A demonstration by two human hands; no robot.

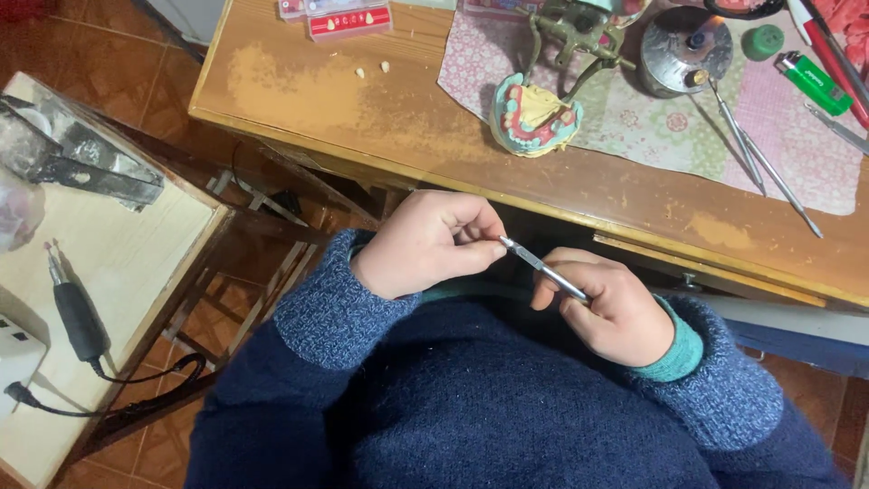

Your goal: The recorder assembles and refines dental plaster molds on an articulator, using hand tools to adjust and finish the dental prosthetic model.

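Right hand (615, 312) fingers closed around metal dental instrument (543, 267); left hand (425, 243) fingers curled, pinching its tip, below the denture model (534, 116).

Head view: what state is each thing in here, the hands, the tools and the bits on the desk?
Left hand: closed, pinching the tool's tip.
Right hand: gripping the metal hand tool.
Dental model: lying on the patterned cloth.
Green lighter: lying flat, unlit.
Corded handpiece: lying idle on the side table.

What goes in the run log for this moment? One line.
right hand: grips metal hand tool | left hand: pinches tool tip | dental model: on desk, untouched
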